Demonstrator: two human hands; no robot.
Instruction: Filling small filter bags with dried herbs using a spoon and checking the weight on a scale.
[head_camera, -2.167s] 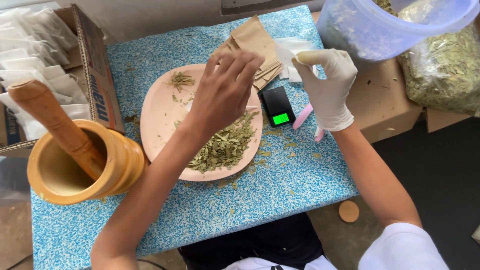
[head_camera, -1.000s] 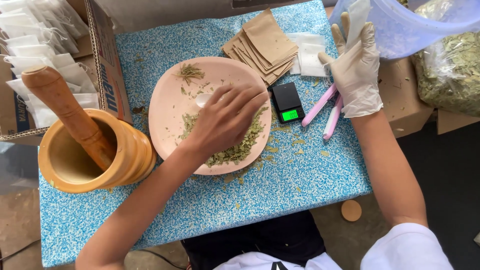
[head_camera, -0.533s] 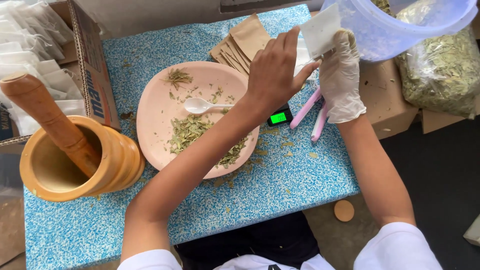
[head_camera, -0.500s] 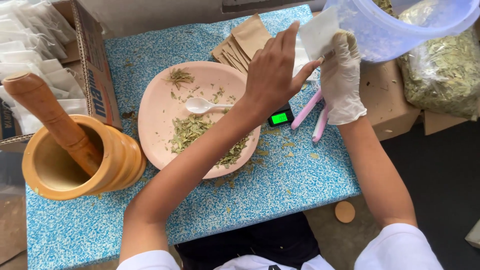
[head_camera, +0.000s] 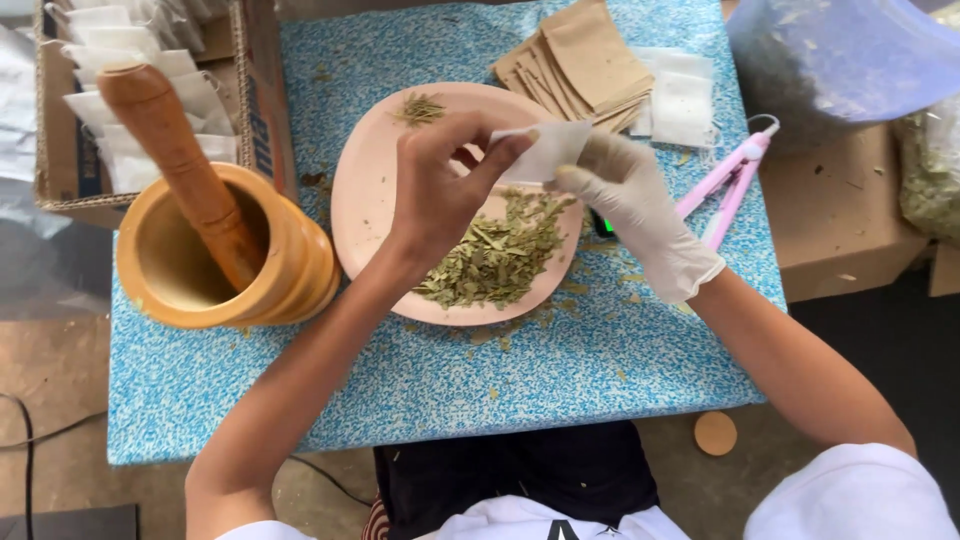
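Blue-and-white speckled table fills the middle, and its near edge at 6 o'clock has bare room. At 9 o'clock a wooden mortar with a pestle stands close to the left edge, just beside the pink plate of dried leaves. Over the plate the bare left hand pinches one edge of a small white filter bag, fingers narrow. The gloved right hand closes on its other side. At 12 o'clock lie brown paper sachets; at 2 o'clock, pink tongs near the right edge. Half a second ago both hands held the bag higher, near the plastic tub; now it is above the plate.
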